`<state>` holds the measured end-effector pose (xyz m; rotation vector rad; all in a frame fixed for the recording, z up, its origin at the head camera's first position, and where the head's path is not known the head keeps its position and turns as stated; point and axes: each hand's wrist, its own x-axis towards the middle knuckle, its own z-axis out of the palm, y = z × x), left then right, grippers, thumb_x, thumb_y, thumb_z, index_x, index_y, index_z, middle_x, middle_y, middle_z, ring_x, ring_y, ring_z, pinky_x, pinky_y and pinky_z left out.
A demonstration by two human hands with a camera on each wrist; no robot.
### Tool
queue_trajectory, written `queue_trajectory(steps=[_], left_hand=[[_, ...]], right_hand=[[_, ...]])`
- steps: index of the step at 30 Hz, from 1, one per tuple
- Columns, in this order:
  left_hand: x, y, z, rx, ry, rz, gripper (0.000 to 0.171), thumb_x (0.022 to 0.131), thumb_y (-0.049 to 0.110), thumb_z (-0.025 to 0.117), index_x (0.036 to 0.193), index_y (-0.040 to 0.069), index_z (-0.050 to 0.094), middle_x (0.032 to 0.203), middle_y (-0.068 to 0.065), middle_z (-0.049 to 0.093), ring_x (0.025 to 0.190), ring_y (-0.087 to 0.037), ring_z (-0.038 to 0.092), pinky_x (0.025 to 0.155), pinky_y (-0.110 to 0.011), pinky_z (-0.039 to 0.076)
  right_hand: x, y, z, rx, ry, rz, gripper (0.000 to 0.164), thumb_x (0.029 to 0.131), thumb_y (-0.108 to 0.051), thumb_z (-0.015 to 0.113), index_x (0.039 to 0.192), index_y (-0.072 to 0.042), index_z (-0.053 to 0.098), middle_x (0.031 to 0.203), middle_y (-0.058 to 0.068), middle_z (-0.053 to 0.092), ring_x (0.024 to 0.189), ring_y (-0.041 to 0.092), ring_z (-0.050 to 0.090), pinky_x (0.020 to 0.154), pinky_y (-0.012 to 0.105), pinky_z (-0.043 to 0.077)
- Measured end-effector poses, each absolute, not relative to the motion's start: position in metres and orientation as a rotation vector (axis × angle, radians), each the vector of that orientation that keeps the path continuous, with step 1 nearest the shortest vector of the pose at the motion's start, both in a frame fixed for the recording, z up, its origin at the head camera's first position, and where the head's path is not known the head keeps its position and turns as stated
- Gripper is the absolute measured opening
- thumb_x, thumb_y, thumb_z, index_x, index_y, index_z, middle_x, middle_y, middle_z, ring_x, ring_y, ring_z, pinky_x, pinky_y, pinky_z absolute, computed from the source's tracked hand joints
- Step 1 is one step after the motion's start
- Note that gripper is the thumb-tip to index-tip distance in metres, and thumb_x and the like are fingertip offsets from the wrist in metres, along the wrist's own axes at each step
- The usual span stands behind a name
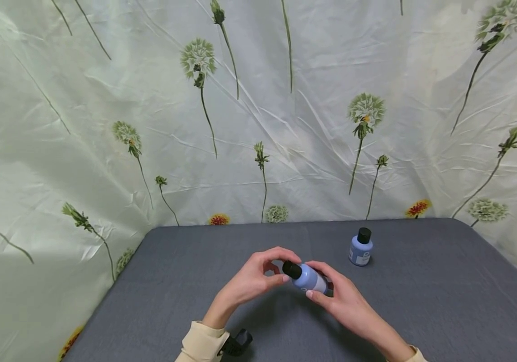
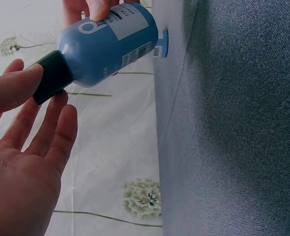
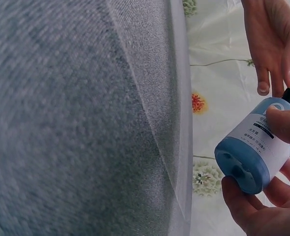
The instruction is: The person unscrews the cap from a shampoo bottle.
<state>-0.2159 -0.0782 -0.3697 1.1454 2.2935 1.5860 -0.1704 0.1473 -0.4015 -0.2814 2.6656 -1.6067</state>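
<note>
A small blue bottle (image 1: pixel 311 279) with a white label and a black cap (image 1: pixel 292 270) is held tilted above the table, its cap toward the left. My left hand (image 1: pixel 254 275) pinches the cap between thumb and fingers, as the left wrist view shows with the thumb on the cap (image 2: pixel 53 77). Around the bottle's body my right hand (image 1: pixel 340 296) curls its thumb and fingers; in the right wrist view the bottle's base (image 3: pixel 241 164) faces the camera. A second blue bottle (image 1: pixel 360 247) with a black cap stands upright on the table, beyond my right hand.
The table (image 1: pixel 186 266) has a dark grey cloth cover. Behind it and along its sides hangs a pale curtain (image 1: pixel 312 166) printed with dandelions. A black strap (image 1: pixel 236 343) sits at my left wrist by the cream sleeve (image 1: pixel 203 343).
</note>
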Motion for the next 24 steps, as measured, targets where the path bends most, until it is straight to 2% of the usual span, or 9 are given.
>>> queue_trajectory(steps=[5, 10, 18, 24], left_hand=[[-0.2226, -0.0801, -0.379, 1.16, 2.297, 1.563, 0.034, 0.091, -0.003, 0.066, 0.117, 0.018, 0.068, 0.121, 0.003, 0.063, 0.109, -0.014, 0.056, 0.079, -0.034, 0.05], [-0.2218, -0.081, -0.3781, 1.119, 2.313, 1.564, 0.034, 0.091, -0.002, 0.066, 0.117, 0.02, 0.068, 0.115, 0.008, 0.064, 0.102, -0.015, 0.058, 0.079, -0.034, 0.051], [-0.221, -0.081, -0.379, 1.003, 2.367, 1.581, 0.027, 0.086, 0.015, 0.078, 0.11, 0.02, 0.068, 0.101, 0.005, 0.066, 0.087, -0.015, 0.062, 0.075, -0.033, 0.052], [-0.2213, -0.0819, -0.3799, 0.926, 2.447, 1.545, 0.026, 0.082, 0.023, 0.083, 0.103, 0.022, 0.068, 0.094, 0.005, 0.065, 0.079, -0.015, 0.06, 0.07, -0.031, 0.051]], right_hand=[[-0.1702, 0.1474, -0.402, -0.291, 2.656, -1.61, 0.053, 0.085, -0.018, 0.079, 0.133, -0.02, 0.057, 0.127, 0.005, 0.059, 0.109, 0.022, 0.055, 0.089, 0.048, 0.046], [-0.1708, 0.1465, -0.4016, -0.288, 2.627, -1.63, 0.052, 0.086, -0.017, 0.078, 0.133, -0.021, 0.056, 0.128, 0.005, 0.058, 0.109, 0.022, 0.055, 0.089, 0.046, 0.048], [-0.1694, 0.1462, -0.4025, -0.35, 2.646, -1.621, 0.052, 0.086, -0.015, 0.078, 0.133, -0.018, 0.056, 0.128, 0.006, 0.058, 0.108, 0.022, 0.055, 0.087, 0.042, 0.048], [-0.1679, 0.1448, -0.402, -0.353, 2.678, -1.592, 0.052, 0.085, -0.011, 0.078, 0.132, -0.018, 0.057, 0.127, 0.004, 0.059, 0.106, 0.021, 0.056, 0.089, 0.044, 0.047]])
